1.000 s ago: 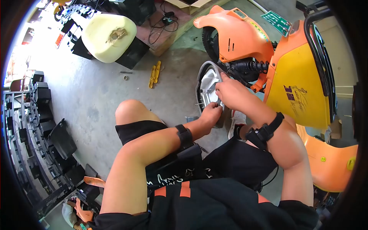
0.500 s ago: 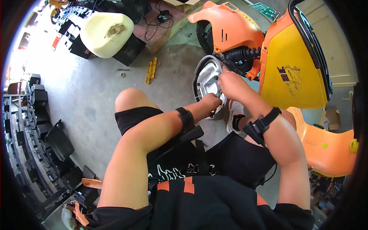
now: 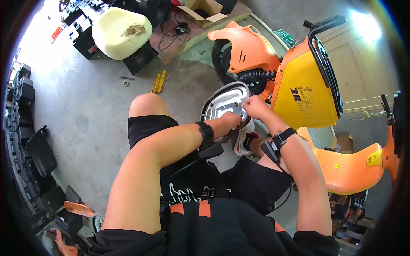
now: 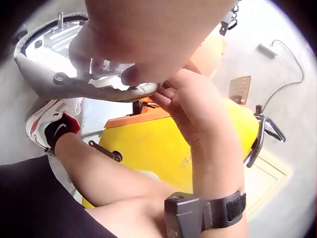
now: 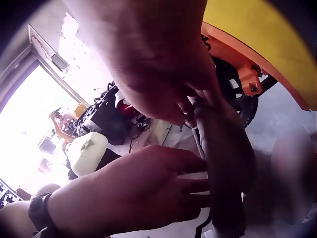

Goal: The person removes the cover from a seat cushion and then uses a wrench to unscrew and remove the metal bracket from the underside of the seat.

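Observation:
A grey-rimmed, seat-shaped shell (image 3: 226,99) is held tilted in front of the knees, its whitish inner side with dark fittings facing up. The left hand (image 3: 229,122) grips its near edge; in the right wrist view the left hand's (image 5: 158,186) fingers bend against the padded shell (image 5: 225,173). The right hand (image 3: 256,107) pinches the edge at the right. In the left wrist view the right hand's (image 4: 185,96) fingertips meet the shell's rim (image 4: 94,90), while the left hand (image 4: 143,44) lies over it. Several fingertips are hidden.
An orange and yellow scooter (image 3: 301,100) lies just beyond the right hand. Behind are a pale seat foam (image 3: 121,34) and an open carton (image 3: 203,10). Yellow bars (image 3: 158,81) lie on the floor, dark parts (image 3: 41,150) at left. A shoe (image 3: 244,143) stands below the shell.
The head view has shifted. The shell has turned, its far end now pointing further left, with more of its inner side showing. Both hands have stayed on it.

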The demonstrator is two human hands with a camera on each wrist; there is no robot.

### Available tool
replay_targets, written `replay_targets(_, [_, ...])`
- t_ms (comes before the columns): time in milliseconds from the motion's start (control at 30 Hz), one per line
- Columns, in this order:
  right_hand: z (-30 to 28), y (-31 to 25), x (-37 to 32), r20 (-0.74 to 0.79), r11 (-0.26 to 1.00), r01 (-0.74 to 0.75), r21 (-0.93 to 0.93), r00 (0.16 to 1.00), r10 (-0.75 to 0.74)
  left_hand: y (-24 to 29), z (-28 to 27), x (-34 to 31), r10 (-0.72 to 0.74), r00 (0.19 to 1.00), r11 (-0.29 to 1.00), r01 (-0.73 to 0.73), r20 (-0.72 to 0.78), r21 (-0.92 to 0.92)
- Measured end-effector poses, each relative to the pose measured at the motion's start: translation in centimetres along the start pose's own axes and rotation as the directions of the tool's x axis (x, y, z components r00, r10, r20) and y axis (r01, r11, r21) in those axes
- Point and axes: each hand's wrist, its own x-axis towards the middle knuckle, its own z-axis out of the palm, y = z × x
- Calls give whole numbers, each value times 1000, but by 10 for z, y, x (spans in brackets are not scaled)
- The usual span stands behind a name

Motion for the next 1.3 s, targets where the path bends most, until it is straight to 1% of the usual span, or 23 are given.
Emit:
replay_targets(100, [0, 2, -1, 4, 995, 8, 104, 1000, -9, 1, 0, -2, -21, 993, 997, 12, -115, -74])
replay_targets(200, [3, 2, 5, -16, 1000, 25, 4, 1000, -25, -2, 6, 12, 12, 971, 967, -72, -238, -246])
replay_targets(233, [4, 0, 5, -40, 999, -4, -46, 999, 2, -2, 4, 14, 5, 970, 970, -63, -242, -234])
replay_targets(300, [8, 10, 15, -8, 997, -30, -64, 1000, 30, 2, -1, 16, 160, 951, 922, -240, -265, -304])
replay_targets(367, [24, 29, 25, -52, 986, -123, 111, 990, 129, 14, -8, 21, 176, 966, 864, -243, -188, -440])
replay_targets(400, [26, 31, 28, -43, 994, -110, 18, 993, 110, 19, -11, 22, 245, 950, 873, -304, -195, -383])
replay_targets(433, [34, 36, 34, -75, 963, -216, 164, 970, 230, 21, -13, 28, 313, 930, 875, -361, -193, -322])
replay_targets(500, [46, 41, 48, -117, 932, -239, 273, 953, 279, 23, -20, 41, 427, 896, 894, -438, -121, -93])
replay_targets(533, [36, 34, 49, -27, 944, -224, 240, 971, 237, 28, -22, 36, 455, 880, 890, -451, -132, 63])
replay_targets(633, [8, 2, 38, -15, 919, -218, 330, 972, 236, 40, -23, 28, 443, 880, 889, -455, -171, -40])
replay_targets(700, [25, 7, 53, -161, 934, -43, 356, 981, 106, 31, -29, 56, 528, 807, 842, -539, -266, 36])
replay_targets(733, [24, 1, 53, -187, 943, 0, 333, 980, 66, 36, -33, 54, 528, 790, 847, -516, -311, 129])
replay_targets(833, [5, -23, 51, -24, 917, -156, 366, 984, 177, 46, -39, 35, 565, 733, 823, -463, -379, 331])
replay_targets(900, [-3, -32, 54, -24, 924, -161, 346, 983, 180, 50, -45, 29, 675, 626, 710, -405, -391, 576])
replay_targets(933, [-11, -38, 54, 23, 935, -157, 317, 987, 158, 53, -50, 26, 622, 679, 752, -382, -389, 537])
replay_targets(967, [-17, -44, 54, 71, 948, -147, 282, 989, 132, 57, -56, 26, 624, 672, 752, -380, -398, 538])
replay_targets(1067, [-20, -51, 65, 90, 959, -116, 258, 991, 95, 68, -78, 20, 686, 708, 480, -266, -169, 836])
replay_targets(1100, [-21, -54, 66, 75, 958, -126, 258, 991, 110, 73, -86, 23, 687, 703, 486, -255, -185, 836])
replay_targets(1133, [-38, -57, 58, 155, 984, 2, 176, 988, -30, 76, -94, 31, 412, 902, 566, -140, -131, 812])
replay_targets(1167, [-35, -54, 59, 158, 984, 10, 176, 987, -39, 74, -97, 37, 88, 994, 606, -7, -59, 796])
replay_targets(1233, [-22, -48, 69, 163, 940, -151, 307, 981, 105, 58, -90, 44, 72, 997, 873, -71, 17, 482])
replay_targets(1267, [-17, -45, 73, 142, 954, -116, 278, 987, 79, 33, -92, 79, 243, 939, 638, -342, 241, 690])
replay_targets(1300, [-20, -47, 72, 139, 962, -93, 257, 989, 58, 39, -73, 63, 126, 991, 865, -133, 46, 485])
